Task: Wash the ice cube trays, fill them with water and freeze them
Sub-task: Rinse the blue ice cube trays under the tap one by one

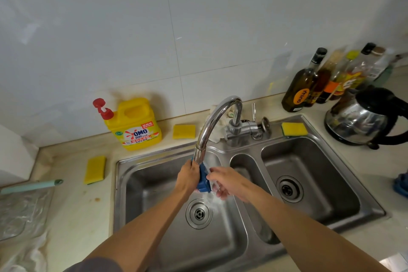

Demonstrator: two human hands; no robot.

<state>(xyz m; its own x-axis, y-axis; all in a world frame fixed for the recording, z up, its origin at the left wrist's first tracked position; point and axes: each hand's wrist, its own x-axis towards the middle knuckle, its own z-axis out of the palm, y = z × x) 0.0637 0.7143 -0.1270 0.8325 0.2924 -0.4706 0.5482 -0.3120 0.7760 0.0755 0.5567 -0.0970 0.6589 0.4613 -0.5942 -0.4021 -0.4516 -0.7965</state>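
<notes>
A blue ice cube tray (203,180) stands on edge under the spout of the chrome faucet (217,117), over the left basin of the steel sink (123,174). My left hand (188,178) grips the tray's left side. My right hand (227,181) touches its right face with the fingers spread, and water runs over them toward the drain (199,214). Another blue object (401,185) lies at the right edge of the counter, cut off by the frame.
A yellow detergent jug (134,125) and three yellow sponges (95,169) (184,131) (294,129) sit around the sink. Bottles (309,86) and a steel kettle (362,117) stand at the right back. A plastic-wrapped item (22,210) lies at the left.
</notes>
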